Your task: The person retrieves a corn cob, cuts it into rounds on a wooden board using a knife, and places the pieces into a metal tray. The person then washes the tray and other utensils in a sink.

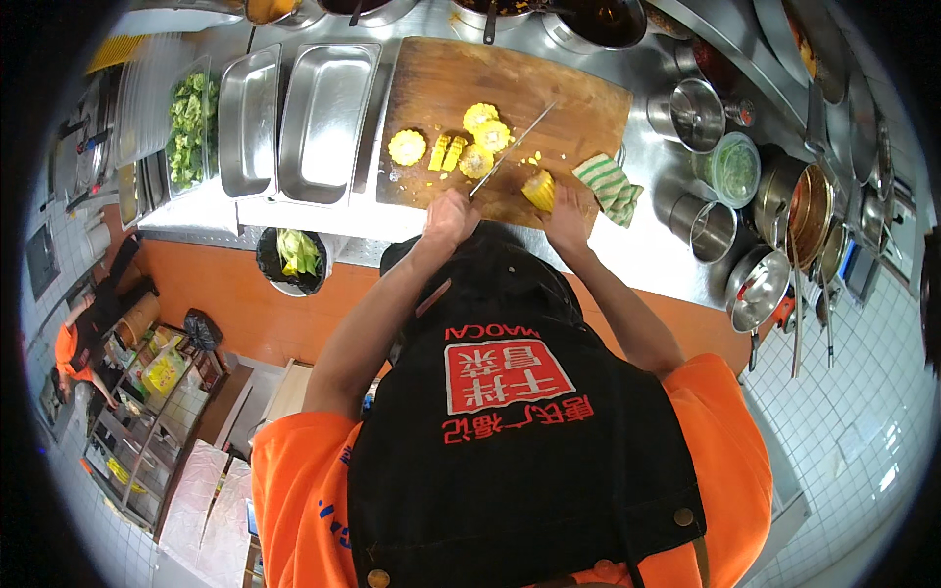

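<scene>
My left hand is closed around the handle of a kitchen knife, its blade pointing up and right over a wooden cutting board. The blade passes beside cut corn rounds. Near the board's lower right edge, my right hand holds a piece of corn cob down on the wood. Another corn round lies farther left, with two narrow corn pieces between it and the other rounds. Loose kernels are scattered about. A green-striped cloth lies over the board's right corner.
Two metal pans stand left of the board, beyond them a container of chopped greens. Metal pots crowd the right side. A black-lined bin with husks stands below the counter's edge. Another person is at far left.
</scene>
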`<action>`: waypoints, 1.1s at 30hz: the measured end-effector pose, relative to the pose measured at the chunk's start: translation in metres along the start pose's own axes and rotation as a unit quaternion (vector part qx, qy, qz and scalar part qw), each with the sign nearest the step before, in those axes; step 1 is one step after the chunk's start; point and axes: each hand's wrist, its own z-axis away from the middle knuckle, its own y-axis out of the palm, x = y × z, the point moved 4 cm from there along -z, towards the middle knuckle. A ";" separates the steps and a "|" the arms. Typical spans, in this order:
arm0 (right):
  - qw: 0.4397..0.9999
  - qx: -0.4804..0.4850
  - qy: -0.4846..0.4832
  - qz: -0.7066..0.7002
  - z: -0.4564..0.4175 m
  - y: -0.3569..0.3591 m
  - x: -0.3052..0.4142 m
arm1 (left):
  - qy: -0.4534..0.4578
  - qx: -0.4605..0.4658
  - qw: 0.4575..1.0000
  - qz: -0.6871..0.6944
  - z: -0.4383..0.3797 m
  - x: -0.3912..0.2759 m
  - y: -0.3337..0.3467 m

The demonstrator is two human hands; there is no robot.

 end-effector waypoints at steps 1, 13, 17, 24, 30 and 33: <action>0.999 -0.025 -0.041 -0.022 -0.005 0.003 0.006 | 0.001 0.003 1.000 -0.009 0.007 0.002 -0.004; 0.992 -0.068 -0.089 -0.061 -0.016 -0.001 0.039 | 0.066 0.010 0.991 -0.114 0.061 -0.036 -0.018; 0.994 -0.064 -0.088 -0.027 -0.007 -0.012 0.039 | 0.049 0.016 0.993 -0.107 0.052 -0.038 -0.011; 0.909 -0.195 -0.359 0.088 -0.002 -0.167 0.094 | 0.034 0.018 0.994 -0.102 0.029 -0.043 -0.007; 0.868 0.141 -0.377 0.292 -0.095 -0.112 0.052 | 0.039 0.031 0.995 -0.091 0.021 -0.060 -0.010; 0.879 0.124 -0.375 0.269 -0.098 -0.108 0.047 | 0.013 0.056 0.989 -0.139 0.010 -0.059 -0.007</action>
